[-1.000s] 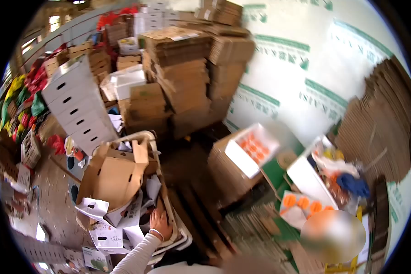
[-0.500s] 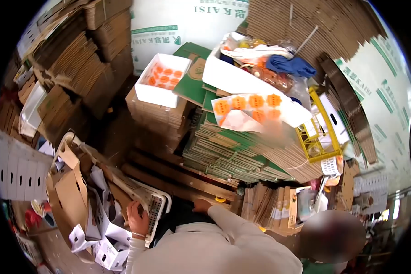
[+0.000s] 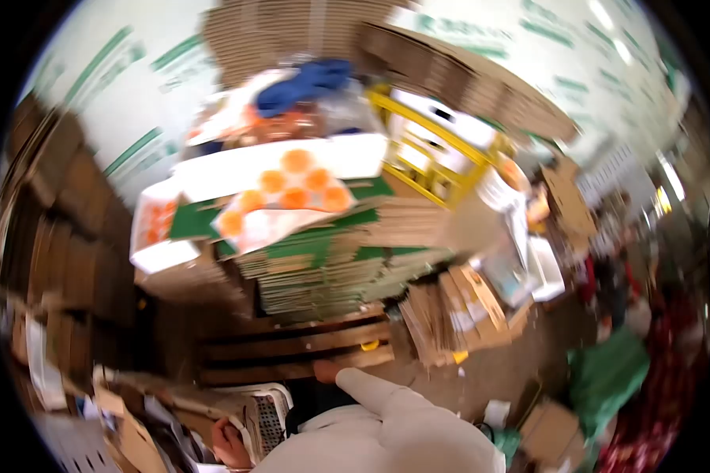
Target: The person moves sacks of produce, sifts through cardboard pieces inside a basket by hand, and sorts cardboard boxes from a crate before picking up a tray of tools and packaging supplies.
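Note:
My left hand (image 3: 229, 443) is low in the view, its fingers curled at the rim of a pale crate (image 3: 248, 426) that holds torn cardboard (image 3: 134, 422). A white mesh-sided basket (image 3: 270, 411) stands close beside that hand. My right hand (image 3: 326, 371) is near my dark-clothed lap, in front of a wooden pallet (image 3: 292, 347); its fingers are mostly hidden and blurred. Farther ahead, a sheet of orange round stickers (image 3: 296, 197) lies on stacked flat cartons (image 3: 331, 280), apart from both hands.
A long white box (image 3: 276, 162) holds bags and a blue cloth (image 3: 304, 87). Left of it stands a white box of orange stickers (image 3: 159, 225). A yellow rack (image 3: 426, 150), bundled cardboard (image 3: 457, 311) and a green sack (image 3: 611, 363) are to the right. Carton stacks (image 3: 75, 236) rise at left.
The view has swung to the right, so the stickers and boxes shift left and more floor shows at right. Both hands keep about the same places beside my body.

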### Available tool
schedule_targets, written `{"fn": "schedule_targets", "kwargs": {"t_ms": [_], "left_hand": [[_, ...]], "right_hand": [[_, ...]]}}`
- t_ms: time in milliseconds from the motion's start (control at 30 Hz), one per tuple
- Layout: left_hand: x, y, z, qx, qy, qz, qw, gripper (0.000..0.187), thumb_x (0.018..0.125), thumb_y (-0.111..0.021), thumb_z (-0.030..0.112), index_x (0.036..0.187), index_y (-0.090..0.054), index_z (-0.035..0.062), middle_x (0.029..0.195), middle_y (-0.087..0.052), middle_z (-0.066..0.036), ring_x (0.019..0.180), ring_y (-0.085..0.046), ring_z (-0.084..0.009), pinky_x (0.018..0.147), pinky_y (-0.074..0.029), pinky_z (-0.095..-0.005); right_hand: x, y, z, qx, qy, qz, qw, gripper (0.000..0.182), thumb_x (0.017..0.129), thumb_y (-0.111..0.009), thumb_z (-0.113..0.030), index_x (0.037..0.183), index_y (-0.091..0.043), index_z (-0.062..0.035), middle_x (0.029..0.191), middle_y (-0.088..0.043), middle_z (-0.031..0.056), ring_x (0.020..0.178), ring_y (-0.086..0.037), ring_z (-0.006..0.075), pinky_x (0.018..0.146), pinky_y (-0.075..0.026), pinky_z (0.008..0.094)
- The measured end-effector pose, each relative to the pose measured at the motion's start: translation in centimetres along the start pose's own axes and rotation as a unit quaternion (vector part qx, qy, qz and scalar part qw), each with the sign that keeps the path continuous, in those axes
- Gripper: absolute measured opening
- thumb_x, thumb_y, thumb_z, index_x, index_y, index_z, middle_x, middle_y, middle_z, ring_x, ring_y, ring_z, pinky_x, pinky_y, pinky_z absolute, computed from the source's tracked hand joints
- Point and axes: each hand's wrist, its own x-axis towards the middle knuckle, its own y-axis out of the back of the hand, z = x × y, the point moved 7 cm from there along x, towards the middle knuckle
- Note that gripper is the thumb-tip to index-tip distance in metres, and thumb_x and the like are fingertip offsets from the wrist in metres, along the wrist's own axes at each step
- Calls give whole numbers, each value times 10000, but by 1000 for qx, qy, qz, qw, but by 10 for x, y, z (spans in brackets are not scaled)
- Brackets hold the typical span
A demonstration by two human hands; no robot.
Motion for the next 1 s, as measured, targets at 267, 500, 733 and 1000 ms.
{"fn": "schedule_targets", "kwargs": {"t_ms": [267,500,733,1000], "left_hand": [[21,-179,87,13,-36,-413,910,111,856,-479,75,899,-562,16,710,-589,-125,609,-568,-191,559,-441,-290],[16,-257,170,39,-213,-524,824,98,828,-536,110,868,-583,34,778,-608,-145,706,-595,-304,618,-468,-325],[-8,-283,168,48,-298,-655,693,160,819,-536,178,853,-583,29,814,-599,-138,754,-579,-298,672,-468,-347],[-24,-284,131,80,-332,-718,606,85,771,-543,93,802,-601,40,772,-580,-126,723,-573,-286,645,-464,-342]], "right_hand": [[-174,43,193,128,-305,52,942,297,785,-488,-159,1031,-615,-51,1043,-586,204,972,-560,356,814,-453,411],[-390,-96,233,39,-294,-112,949,97,663,-568,-140,660,-651,-90,604,-602,86,560,-585,226,476,-438,343],[-437,-213,103,528,-555,43,641,169,784,-537,-146,686,-653,-70,648,-611,59,484,-570,178,432,-450,327],[-422,-197,62,361,-534,116,756,243,725,-559,-225,826,-654,-26,820,-629,212,793,-617,349,694,-494,418]]}}
